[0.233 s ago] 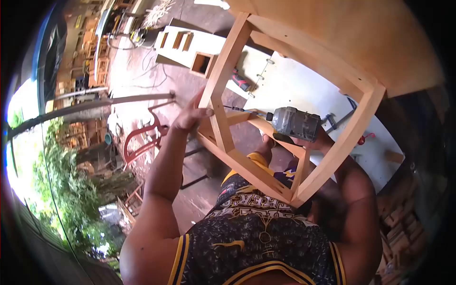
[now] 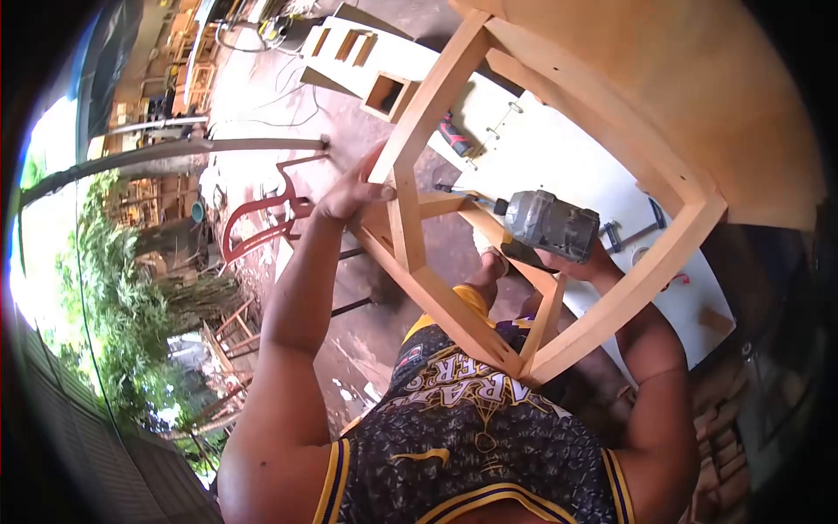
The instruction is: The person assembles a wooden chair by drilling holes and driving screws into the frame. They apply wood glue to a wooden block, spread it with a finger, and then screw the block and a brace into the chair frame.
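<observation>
A light wooden frame (image 2: 467, 319) with angled bars stands in front of me, joined to a broad wooden panel (image 2: 646, 79) at the upper right. My left hand (image 2: 353, 192) is wrapped round the frame's left corner, thumb lying over the bar. Inside the frame opening is a dark cordless drill (image 2: 552, 225), its casing scuffed or taped. My right hand (image 2: 580, 266) grips its handle, partly hidden below the body. The long bit (image 2: 454, 189) points left toward the bar by my left hand, its tip apart from the wood.
Behind the frame lies a white board (image 2: 559, 157) bearing a red-and-black power tool (image 2: 454, 135) and a dark clamp (image 2: 633, 227). An open wooden box (image 2: 387, 96) sits beyond. A red chair (image 2: 262, 218) is at the left, below a long pole (image 2: 175, 153).
The drill has drawn back to the right, so its bit tip has come away from the left bar. My left hand keeps its hold on the frame. The whole view has shifted slightly.
</observation>
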Demonstrator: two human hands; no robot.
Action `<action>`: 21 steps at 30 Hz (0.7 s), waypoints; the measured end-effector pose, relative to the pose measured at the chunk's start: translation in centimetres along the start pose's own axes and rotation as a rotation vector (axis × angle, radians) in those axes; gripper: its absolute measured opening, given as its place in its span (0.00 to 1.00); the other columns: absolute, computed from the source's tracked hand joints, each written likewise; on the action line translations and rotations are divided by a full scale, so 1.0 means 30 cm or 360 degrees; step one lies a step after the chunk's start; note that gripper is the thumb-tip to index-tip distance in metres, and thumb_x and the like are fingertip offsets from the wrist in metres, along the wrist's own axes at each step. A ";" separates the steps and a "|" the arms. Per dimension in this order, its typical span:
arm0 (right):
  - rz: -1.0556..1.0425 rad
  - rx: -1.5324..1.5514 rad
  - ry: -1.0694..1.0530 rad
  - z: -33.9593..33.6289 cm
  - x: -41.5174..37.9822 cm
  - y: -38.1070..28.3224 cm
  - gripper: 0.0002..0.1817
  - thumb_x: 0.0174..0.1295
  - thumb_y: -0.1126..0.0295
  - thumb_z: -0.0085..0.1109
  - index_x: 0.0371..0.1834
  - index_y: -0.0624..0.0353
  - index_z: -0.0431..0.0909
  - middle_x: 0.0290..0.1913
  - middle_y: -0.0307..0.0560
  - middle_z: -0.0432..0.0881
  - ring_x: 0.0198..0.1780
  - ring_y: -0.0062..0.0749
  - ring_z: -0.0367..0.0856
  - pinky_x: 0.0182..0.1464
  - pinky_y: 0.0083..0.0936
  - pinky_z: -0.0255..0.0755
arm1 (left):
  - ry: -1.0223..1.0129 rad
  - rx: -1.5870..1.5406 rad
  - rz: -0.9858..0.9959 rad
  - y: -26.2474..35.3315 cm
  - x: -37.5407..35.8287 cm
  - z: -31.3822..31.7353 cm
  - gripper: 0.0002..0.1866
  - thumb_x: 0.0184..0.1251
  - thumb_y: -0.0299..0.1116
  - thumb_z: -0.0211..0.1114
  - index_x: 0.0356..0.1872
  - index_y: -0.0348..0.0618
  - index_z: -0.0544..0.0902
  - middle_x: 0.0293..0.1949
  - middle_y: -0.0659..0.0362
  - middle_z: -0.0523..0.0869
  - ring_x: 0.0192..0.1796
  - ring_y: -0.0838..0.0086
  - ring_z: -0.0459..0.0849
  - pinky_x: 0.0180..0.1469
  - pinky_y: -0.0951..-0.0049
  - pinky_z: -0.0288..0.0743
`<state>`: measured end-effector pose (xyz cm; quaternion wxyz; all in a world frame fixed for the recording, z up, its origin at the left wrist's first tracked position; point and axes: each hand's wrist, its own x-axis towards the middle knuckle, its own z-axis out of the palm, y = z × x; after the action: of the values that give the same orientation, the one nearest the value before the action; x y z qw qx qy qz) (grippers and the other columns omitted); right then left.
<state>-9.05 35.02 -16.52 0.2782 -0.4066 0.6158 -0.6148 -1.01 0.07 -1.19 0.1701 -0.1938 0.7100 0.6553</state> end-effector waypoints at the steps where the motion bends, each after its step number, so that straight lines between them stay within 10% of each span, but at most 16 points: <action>1: -0.0019 0.0049 0.0009 -0.009 0.011 -0.030 0.24 0.52 0.69 0.69 0.55 0.57 0.76 0.51 0.48 0.82 0.55 0.38 0.80 0.58 0.36 0.72 | -0.0011 0.0065 0.0014 -0.003 -0.002 -0.004 0.55 0.38 0.43 0.75 0.72 0.38 0.59 0.66 0.56 0.69 0.69 0.69 0.63 0.69 0.68 0.55; 14: 0.0277 -0.0143 0.0212 -0.047 -0.024 0.054 0.19 0.55 0.70 0.65 0.50 0.60 0.77 0.44 0.48 0.83 0.46 0.37 0.80 0.52 0.31 0.74 | -0.0038 0.0027 0.0022 0.003 -0.008 0.007 0.56 0.38 0.47 0.75 0.72 0.37 0.59 0.65 0.56 0.69 0.69 0.69 0.63 0.70 0.68 0.53; 21: 0.0292 -0.0456 0.0460 0.023 -0.006 0.316 0.21 0.56 0.74 0.61 0.55 0.59 0.75 0.53 0.50 0.80 0.57 0.40 0.78 0.60 0.33 0.71 | 0.0014 -0.0067 0.0011 0.013 -0.010 0.028 0.56 0.37 0.43 0.77 0.72 0.38 0.59 0.64 0.57 0.70 0.68 0.70 0.64 0.69 0.69 0.54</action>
<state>-9.87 33.97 -25.92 0.1812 -0.2919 0.7649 -0.5449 -0.95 0.94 -0.78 0.1604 -0.1978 0.6974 0.6699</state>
